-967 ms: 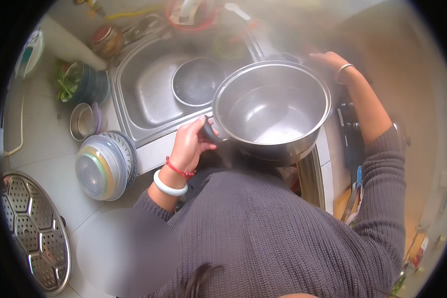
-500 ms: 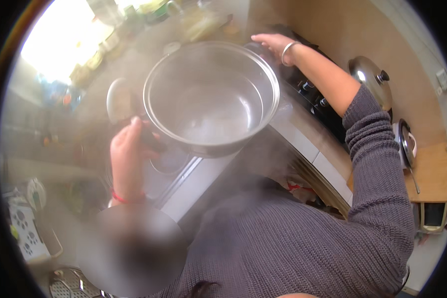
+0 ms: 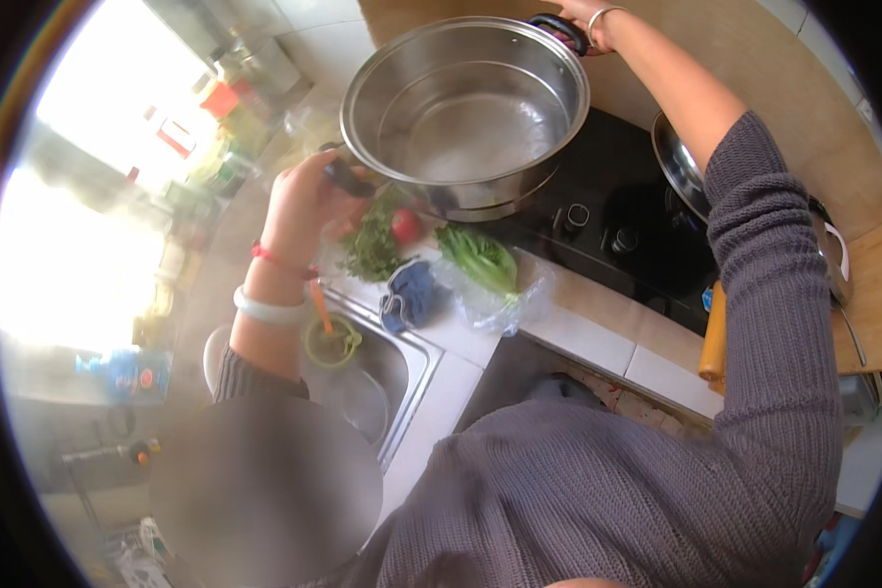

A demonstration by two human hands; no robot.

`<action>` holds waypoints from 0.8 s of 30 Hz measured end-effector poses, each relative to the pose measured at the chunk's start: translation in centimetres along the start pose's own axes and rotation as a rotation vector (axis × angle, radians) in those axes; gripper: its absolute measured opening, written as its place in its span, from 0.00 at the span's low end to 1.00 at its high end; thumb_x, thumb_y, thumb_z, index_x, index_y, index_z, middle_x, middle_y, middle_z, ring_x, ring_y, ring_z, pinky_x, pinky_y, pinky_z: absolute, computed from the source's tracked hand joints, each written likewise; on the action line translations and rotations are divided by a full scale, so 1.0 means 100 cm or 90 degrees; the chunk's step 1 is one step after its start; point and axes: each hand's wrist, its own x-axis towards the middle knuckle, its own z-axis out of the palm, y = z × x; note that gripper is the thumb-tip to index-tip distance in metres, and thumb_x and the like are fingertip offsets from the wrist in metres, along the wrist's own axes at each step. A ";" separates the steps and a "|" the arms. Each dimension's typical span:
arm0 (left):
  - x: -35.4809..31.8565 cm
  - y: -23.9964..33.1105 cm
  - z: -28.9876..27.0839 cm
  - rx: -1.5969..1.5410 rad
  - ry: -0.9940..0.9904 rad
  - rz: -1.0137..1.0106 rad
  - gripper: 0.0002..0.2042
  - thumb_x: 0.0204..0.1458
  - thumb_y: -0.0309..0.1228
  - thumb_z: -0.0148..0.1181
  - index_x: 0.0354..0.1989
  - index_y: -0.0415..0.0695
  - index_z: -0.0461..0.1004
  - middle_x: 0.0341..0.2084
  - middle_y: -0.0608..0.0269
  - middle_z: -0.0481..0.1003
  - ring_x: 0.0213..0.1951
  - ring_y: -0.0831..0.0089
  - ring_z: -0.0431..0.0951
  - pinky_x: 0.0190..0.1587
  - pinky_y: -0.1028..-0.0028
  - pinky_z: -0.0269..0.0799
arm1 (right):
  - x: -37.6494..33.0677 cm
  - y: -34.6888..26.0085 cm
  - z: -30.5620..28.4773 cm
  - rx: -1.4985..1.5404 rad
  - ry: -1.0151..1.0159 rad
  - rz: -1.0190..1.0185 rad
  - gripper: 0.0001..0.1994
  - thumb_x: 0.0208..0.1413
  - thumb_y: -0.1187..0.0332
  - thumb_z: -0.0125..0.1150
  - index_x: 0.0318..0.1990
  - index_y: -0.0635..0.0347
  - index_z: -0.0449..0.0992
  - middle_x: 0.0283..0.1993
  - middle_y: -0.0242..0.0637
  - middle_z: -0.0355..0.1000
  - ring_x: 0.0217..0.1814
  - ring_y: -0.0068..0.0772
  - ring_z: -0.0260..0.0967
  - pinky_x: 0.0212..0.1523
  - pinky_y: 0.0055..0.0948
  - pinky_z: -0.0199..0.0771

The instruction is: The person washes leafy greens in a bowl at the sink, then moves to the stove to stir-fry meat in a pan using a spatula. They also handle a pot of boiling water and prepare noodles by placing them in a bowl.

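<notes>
A large stainless steel pot [image 3: 465, 147] is held by its two black side handles, tilted so that its inside faces me. Only a pale shine shows on its bottom. My left hand [image 3: 304, 206], with a red cord and a pale bangle at the wrist, is closed around the near-left handle [image 3: 348, 178]. My right hand [image 3: 593, 22], partly cut off by the upper edge, grips the far-right handle [image 3: 559, 32]. Below the pot lies the black stove [image 3: 627, 186]; I cannot tell whether the pot touches it.
On the counter are leafy herbs [image 3: 372, 245], a red round vegetable [image 3: 405, 225], lettuce [image 3: 475, 257] in clear plastic and a blue cloth [image 3: 409, 294]. The sink [image 3: 392, 367] holds a green strainer [image 3: 331, 340]. A shiny round pan or lid [image 3: 678, 167] stands to the right.
Both hands have carried the pot up and right in the view, from over the sink side toward the stove. The steam haze has thinned, and the vegetables and sink show clearly.
</notes>
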 end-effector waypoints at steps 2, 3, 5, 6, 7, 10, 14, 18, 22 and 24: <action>0.045 -0.015 0.009 0.023 -0.041 0.006 0.12 0.54 0.29 0.50 0.41 0.32 0.69 0.33 0.56 0.75 0.33 0.71 0.76 0.34 0.77 0.73 | 0.019 -0.001 -0.034 0.023 0.055 0.012 0.27 0.54 0.46 0.47 0.46 0.65 0.65 0.26 0.38 0.72 0.22 0.30 0.69 0.24 0.36 0.72; 0.064 -0.017 0.017 -0.002 -0.051 -0.017 0.12 0.55 0.31 0.49 0.40 0.33 0.69 0.33 0.56 0.75 0.33 0.71 0.76 0.34 0.78 0.73 | 0.028 0.001 -0.050 0.026 0.056 -0.007 0.26 0.54 0.46 0.47 0.46 0.64 0.66 0.25 0.38 0.72 0.21 0.30 0.69 0.23 0.36 0.72; 0.093 -0.009 0.040 -0.095 -0.034 -0.103 0.13 0.56 0.33 0.48 0.38 0.33 0.70 0.33 0.56 0.75 0.33 0.71 0.76 0.34 0.79 0.72 | 0.038 0.002 -0.071 -0.006 0.107 -0.013 0.24 0.53 0.46 0.49 0.41 0.60 0.69 0.25 0.37 0.72 0.21 0.30 0.68 0.22 0.35 0.70; 0.104 -0.002 0.051 -0.163 -0.014 -0.165 0.13 0.56 0.33 0.47 0.37 0.33 0.70 0.33 0.56 0.75 0.33 0.71 0.76 0.34 0.79 0.72 | 0.042 0.002 -0.084 -0.007 0.125 0.024 0.23 0.52 0.45 0.49 0.39 0.59 0.69 0.25 0.37 0.72 0.21 0.30 0.68 0.21 0.35 0.69; 0.116 0.001 0.056 -0.143 -0.014 -0.172 0.12 0.56 0.32 0.47 0.38 0.34 0.70 0.34 0.55 0.75 0.34 0.70 0.76 0.34 0.79 0.73 | 0.047 0.002 -0.093 -0.008 0.131 0.025 0.23 0.51 0.45 0.51 0.36 0.59 0.70 0.24 0.37 0.71 0.21 0.29 0.68 0.22 0.36 0.68; 0.145 -0.002 0.065 -0.105 -0.038 -0.185 0.12 0.56 0.33 0.47 0.39 0.35 0.69 0.35 0.54 0.75 0.35 0.69 0.76 0.34 0.78 0.73 | 0.063 0.010 -0.110 -0.047 0.182 -0.010 0.25 0.50 0.45 0.52 0.40 0.60 0.69 0.28 0.37 0.72 0.24 0.29 0.69 0.26 0.38 0.69; 0.165 -0.014 0.073 -0.120 0.015 -0.188 0.12 0.55 0.31 0.47 0.37 0.32 0.68 0.31 0.52 0.76 0.31 0.68 0.77 0.30 0.77 0.75 | 0.083 0.019 -0.115 -0.043 0.295 0.035 0.35 0.51 0.45 0.52 0.56 0.67 0.57 0.44 0.46 0.68 0.35 0.33 0.69 0.33 0.44 0.68; 0.173 -0.021 0.060 -0.087 -0.015 -0.180 0.13 0.54 0.34 0.50 0.36 0.33 0.69 0.30 0.53 0.75 0.32 0.69 0.77 0.31 0.76 0.75 | 0.087 0.017 -0.110 -0.071 0.245 0.101 0.34 0.52 0.47 0.51 0.57 0.67 0.57 0.50 0.48 0.67 0.43 0.39 0.68 0.43 0.46 0.67; 0.150 -0.010 0.070 0.001 -0.022 -0.167 0.14 0.53 0.37 0.54 0.37 0.37 0.72 0.30 0.58 0.75 0.34 0.74 0.76 0.35 0.76 0.74 | 0.103 0.002 -0.166 -0.324 0.260 -0.114 0.23 0.53 0.54 0.52 0.49 0.62 0.69 0.47 0.44 0.70 0.44 0.38 0.68 0.43 0.41 0.67; 0.158 -0.053 0.018 -0.433 -0.311 -0.169 0.10 0.52 0.30 0.56 0.37 0.37 0.68 0.26 0.58 0.72 0.27 0.67 0.75 0.29 0.70 0.75 | 0.047 -0.053 -0.042 -0.570 0.335 -0.186 0.18 0.51 0.61 0.55 0.45 0.65 0.72 0.42 0.43 0.72 0.42 0.39 0.70 0.41 0.37 0.69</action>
